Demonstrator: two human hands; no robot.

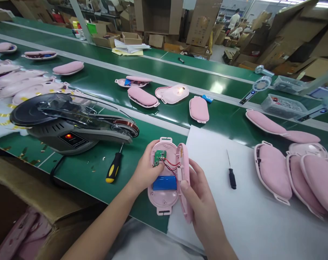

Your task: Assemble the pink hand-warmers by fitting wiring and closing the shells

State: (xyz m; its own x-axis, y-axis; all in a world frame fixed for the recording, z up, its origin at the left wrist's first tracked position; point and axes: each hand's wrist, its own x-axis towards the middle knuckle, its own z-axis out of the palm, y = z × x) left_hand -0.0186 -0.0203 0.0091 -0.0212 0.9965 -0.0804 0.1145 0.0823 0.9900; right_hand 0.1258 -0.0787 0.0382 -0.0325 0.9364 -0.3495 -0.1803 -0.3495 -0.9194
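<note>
My left hand point(147, 168) grips the left side of an opened pink plastic casing point(164, 203), its thumb inside near a green circuit board point(160, 156). A blue cylindrical battery point(164, 183) lies across the casing below the board. Red and black wires run from the board to the other half, a pink padded cover point(186, 202). My right hand point(199, 191) is closed around that cover and holds it upright on edge, thumb on its inner side. To the left lies a yellow and black screwdriver point(114, 168); a thin black screwdriver point(231, 177) rests on the white sheet at right.
A grey tape dispenser point(71, 133) with a lit red light stands at left. More pink casings point(274, 169) pile up at right, and others point(143, 97) lie along the green conveyor point(106, 90). A clear bin of small parts point(284, 106) sits at the far right. An open cardboard box point(55, 195) is below left.
</note>
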